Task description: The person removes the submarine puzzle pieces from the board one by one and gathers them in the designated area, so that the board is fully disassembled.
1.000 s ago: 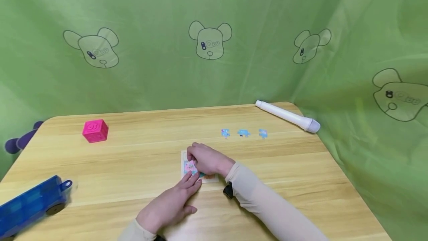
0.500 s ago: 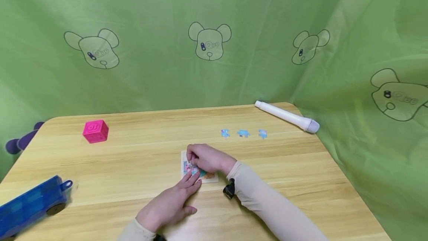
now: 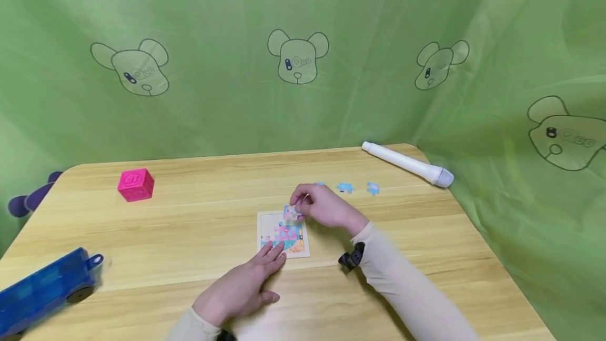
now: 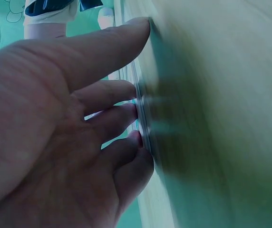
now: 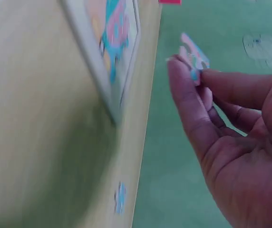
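Note:
A jigsaw puzzle board [image 3: 306, 241] with a pale frame lies on the table, partly filled with pink, teal and orange pieces; its upper left shows bare backing. My left hand [image 3: 243, 288] rests at the board's near edge, fingers extended and fingertips touching the edge. Above the board's upper right, my right hand [image 3: 326, 207] pinches a puzzle piece [image 3: 291, 213] between thumb and fingers. In the right wrist view that puzzle piece [image 5: 193, 54] is held clear of the board [image 5: 112, 102]. Behind the right hand lies a blue puzzle piece [image 3: 320, 183], mostly hidden.
Two more blue puzzle pieces, one in the middle [image 3: 345, 187] and one at the right [image 3: 373, 188], lie beyond the right hand. A white toy microphone [image 3: 402, 162] lies at the back right. Leftward are a pink block [image 3: 135, 184] and a blue toy wagon [image 3: 47, 288].
My right hand has moved from the board's left part up and to the right, lifting a puzzle piece. Bare backing now shows at the board's left. The left hand has stayed put.

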Tool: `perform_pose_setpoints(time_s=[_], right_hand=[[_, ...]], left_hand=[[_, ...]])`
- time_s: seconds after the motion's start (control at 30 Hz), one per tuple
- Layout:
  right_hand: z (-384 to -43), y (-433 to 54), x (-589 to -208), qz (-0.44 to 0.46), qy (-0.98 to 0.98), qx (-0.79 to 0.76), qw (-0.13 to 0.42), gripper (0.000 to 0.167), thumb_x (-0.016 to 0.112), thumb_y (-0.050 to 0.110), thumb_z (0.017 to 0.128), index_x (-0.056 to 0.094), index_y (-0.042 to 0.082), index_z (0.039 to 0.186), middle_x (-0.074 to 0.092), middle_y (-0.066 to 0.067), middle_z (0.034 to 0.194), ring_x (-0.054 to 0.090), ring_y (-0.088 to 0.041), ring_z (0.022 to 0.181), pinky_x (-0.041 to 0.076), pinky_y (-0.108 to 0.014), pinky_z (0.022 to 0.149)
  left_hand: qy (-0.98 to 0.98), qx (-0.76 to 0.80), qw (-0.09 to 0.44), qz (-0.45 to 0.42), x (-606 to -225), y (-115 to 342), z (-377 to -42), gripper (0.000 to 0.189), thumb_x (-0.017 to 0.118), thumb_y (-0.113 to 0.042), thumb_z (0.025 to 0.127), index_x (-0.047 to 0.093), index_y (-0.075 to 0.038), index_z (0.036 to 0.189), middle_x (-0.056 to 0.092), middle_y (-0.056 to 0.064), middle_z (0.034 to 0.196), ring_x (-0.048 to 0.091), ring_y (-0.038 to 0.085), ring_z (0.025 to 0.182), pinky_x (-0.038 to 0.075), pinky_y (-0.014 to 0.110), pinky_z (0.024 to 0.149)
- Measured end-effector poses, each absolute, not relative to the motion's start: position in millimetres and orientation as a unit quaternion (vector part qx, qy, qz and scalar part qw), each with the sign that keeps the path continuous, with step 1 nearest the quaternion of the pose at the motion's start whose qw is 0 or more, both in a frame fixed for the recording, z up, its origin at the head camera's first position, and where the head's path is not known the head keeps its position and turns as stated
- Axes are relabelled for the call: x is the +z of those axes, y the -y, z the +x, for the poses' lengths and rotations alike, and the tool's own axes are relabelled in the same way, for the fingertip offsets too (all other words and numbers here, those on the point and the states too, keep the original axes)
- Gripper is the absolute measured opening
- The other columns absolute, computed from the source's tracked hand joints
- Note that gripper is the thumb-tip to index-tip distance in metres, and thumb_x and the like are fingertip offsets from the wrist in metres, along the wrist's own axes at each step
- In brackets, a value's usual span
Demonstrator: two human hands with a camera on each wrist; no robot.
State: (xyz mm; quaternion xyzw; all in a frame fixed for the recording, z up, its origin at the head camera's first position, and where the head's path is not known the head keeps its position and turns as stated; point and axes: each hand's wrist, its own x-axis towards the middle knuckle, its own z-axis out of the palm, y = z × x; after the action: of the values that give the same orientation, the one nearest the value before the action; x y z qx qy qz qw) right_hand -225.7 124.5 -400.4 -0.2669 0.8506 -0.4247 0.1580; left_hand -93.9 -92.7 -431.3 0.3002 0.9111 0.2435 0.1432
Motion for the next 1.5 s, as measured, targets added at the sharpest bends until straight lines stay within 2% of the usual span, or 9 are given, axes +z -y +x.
perform_pose_setpoints(time_s=[0.23, 0.67, 0.87, 1.07, 1.27, 1.5], right_hand=[[-236, -154, -403, -0.251, -0.881, -0.387, 0.105, 0.014, 0.059, -0.003, 0.093, 0.069, 0.004, 0.099, 0.062, -0.003, 0.085, 0.060, -0.017, 0.077, 0.053, -0.033, 0.073], [-248, -177, -422, -0.175, -0.912, -0.347, 0.131, 0.016, 0.057, -0.009, 0.089, 0.067, 0.003, 0.094, 0.060, -0.006, 0.082, 0.059, -0.019, 0.073, 0.053, -0.031, 0.068], [-251, -178, -425, -0.165, -0.925, -0.318, 0.130, 0.016, 0.058, -0.006, 0.090, 0.067, 0.005, 0.093, 0.059, -0.003, 0.082, 0.054, -0.018, 0.077, 0.048, -0.032, 0.071], [-254, -179, -427, -0.169, -0.925, -0.310, 0.140, 0.016, 0.057, -0.006, 0.091, 0.067, 0.006, 0.095, 0.059, -0.004, 0.084, 0.054, -0.019, 0.079, 0.047, -0.034, 0.074], [-253, -179, -428, -0.181, -0.927, -0.306, 0.117, 0.010, 0.062, 0.003, 0.093, 0.067, 0.004, 0.101, 0.056, -0.005, 0.090, 0.053, -0.021, 0.085, 0.047, -0.037, 0.078], [-242, -172, -428, -0.199, -0.917, -0.335, 0.082, 0.011, 0.061, 0.009, 0.096, 0.068, 0.005, 0.103, 0.057, -0.005, 0.095, 0.056, -0.020, 0.086, 0.050, -0.036, 0.077]], left_hand=[[-0.912, 0.241, 0.147, 0.297, -432, 92, -95, 0.073, 0.074, -0.025, 0.087, 0.041, -0.002, 0.148, 0.025, 0.011, 0.159, 0.018, 0.032, 0.146, 0.028, 0.048, 0.113], [-0.910, 0.246, 0.150, 0.297, -431, 93, -95, 0.073, 0.074, -0.025, 0.087, 0.041, -0.001, 0.148, 0.024, 0.011, 0.159, 0.018, 0.032, 0.146, 0.028, 0.048, 0.113], [-0.909, 0.248, 0.154, 0.296, -431, 93, -95, 0.073, 0.074, -0.025, 0.088, 0.041, -0.002, 0.148, 0.025, 0.011, 0.159, 0.017, 0.031, 0.146, 0.027, 0.047, 0.113], [-0.911, 0.241, 0.152, 0.299, -431, 93, -94, 0.073, 0.075, -0.025, 0.087, 0.041, -0.002, 0.148, 0.024, 0.010, 0.160, 0.018, 0.031, 0.146, 0.029, 0.047, 0.113], [-0.910, 0.239, 0.147, 0.305, -431, 93, -94, 0.074, 0.075, -0.024, 0.086, 0.041, -0.002, 0.148, 0.024, 0.011, 0.160, 0.019, 0.032, 0.146, 0.029, 0.046, 0.113], [-0.912, 0.232, 0.141, 0.307, -432, 93, -94, 0.075, 0.076, -0.025, 0.086, 0.041, -0.003, 0.148, 0.025, 0.010, 0.159, 0.019, 0.031, 0.146, 0.032, 0.046, 0.111]])
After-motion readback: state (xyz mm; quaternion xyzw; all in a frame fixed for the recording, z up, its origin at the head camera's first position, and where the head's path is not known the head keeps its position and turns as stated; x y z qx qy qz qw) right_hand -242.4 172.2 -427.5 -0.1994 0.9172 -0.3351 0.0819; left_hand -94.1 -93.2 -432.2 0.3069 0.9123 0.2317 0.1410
